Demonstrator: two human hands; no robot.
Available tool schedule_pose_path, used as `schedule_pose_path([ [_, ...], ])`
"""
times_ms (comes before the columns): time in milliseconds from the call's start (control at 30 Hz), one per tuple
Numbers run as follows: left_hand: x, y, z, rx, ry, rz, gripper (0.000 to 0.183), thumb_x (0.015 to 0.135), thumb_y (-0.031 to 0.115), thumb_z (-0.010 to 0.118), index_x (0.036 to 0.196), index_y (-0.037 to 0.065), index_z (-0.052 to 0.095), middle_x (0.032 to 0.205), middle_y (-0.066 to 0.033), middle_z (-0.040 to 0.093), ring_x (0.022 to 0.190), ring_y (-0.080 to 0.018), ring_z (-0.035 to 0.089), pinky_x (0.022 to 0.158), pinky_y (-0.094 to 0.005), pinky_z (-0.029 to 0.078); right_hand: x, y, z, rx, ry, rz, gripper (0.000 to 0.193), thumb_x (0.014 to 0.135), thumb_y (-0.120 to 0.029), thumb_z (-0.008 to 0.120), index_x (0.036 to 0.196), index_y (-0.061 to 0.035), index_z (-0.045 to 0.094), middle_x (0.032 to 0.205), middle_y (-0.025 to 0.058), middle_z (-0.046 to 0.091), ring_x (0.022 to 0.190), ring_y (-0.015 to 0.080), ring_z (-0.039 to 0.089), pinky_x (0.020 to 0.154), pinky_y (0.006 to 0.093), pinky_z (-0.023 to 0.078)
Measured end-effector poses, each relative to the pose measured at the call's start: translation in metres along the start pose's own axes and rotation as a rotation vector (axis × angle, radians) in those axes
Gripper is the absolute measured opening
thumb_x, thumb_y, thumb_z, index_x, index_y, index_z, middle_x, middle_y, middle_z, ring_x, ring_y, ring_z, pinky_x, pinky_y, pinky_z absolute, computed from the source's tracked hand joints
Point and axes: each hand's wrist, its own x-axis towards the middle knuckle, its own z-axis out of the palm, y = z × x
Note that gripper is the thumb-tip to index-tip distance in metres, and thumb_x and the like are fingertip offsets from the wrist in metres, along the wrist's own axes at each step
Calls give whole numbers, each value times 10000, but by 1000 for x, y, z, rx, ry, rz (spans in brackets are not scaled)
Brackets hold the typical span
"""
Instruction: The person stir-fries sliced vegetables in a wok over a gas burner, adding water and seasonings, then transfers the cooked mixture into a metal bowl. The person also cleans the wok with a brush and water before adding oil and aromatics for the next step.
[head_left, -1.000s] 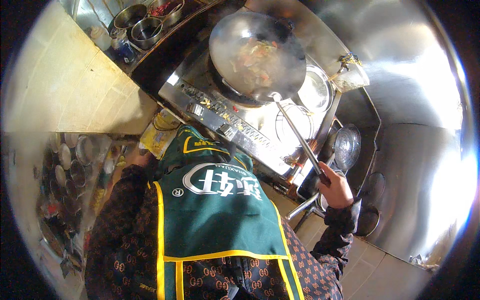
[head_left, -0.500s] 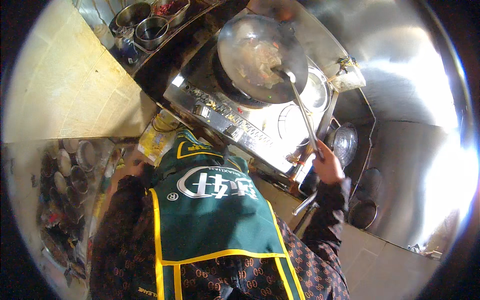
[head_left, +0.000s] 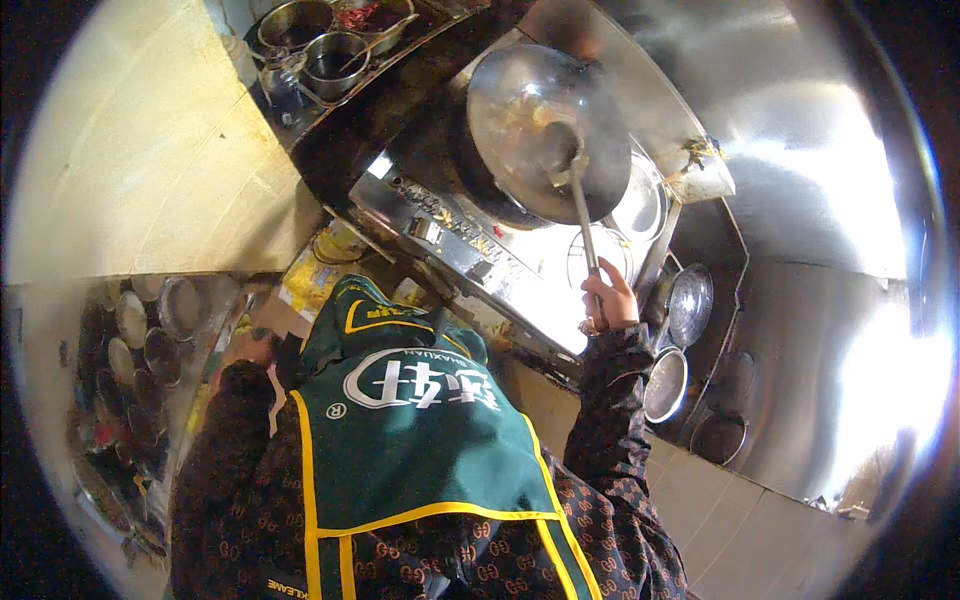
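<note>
My right hand (head_left: pixel 612 300) is closed around the long handle of a ladle (head_left: pixel 582 215). The dark bowl of the ladle is in the large wok (head_left: pixel 603 190), against the food (head_left: pixel 522 122) near the middle, which looks blurred under steam. The wok sits tilted on the stove (head_left: pixel 470 255). At my left side, by the dark sleeve, my left hand (head_left: pixel 250 347) shows only in part; its fingers are too dim and hidden to read. A yellow-and-white box (head_left: pixel 318 280) lies close to it.
Metal pots (head_left: pixel 335 62), one with red contents, stand at the far left. Right of the stove are a round strainer (head_left: pixel 690 305) and a pale-rimmed bowl (head_left: pixel 665 385). Stacked bowls (head_left: pixel 150 340) fill the left side. A steel wall (head_left: pixel 800 180) rises at right.
My right hand has moved left and slightly up with the ladle, whose handle now stands steeper. The pale-rimmed bowl beside my right forearm has come into sight.
</note>
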Motion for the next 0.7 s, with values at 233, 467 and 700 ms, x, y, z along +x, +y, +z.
schedule_pose_path([
  [233, 3, -6, 35, -281, 29, -62, 460, 906, 502, 542, 1084, 104, 685, 973, -206, 694, 918, -387, 667, 776, -470, 524, 27, -17, 80, 70, -27, -130, 727, 812, -60, 635, 1468, -52, 320, 766, 100, 623, 533, 156, 552, 409, 319, 421],
  [467, 24, -109, 185, 120, 21, 233, 372, 910, 428, 561, 1141, 149, 645, 954, -178, 689, 785, -389, 677, 717, -490, 540, -21, -7, 58, 289, -66, 18, 645, 877, -52, 598, 1472, -65, 350, 748, 109, 610, 460, 159, 528, 393, 289, 429],
  [700, -52, -23, 108, -265, 276, 297, 320, 869, 360, 625, 1050, 104, 692, 926, -175, 701, 846, -361, 678, 759, -454, 527, 56, -15, 56, 465, -183, -83, 585, 878, -55, 623, 1420, -79, 405, 774, 89, 597, 533, 163, 544, 440, 303, 430],
])
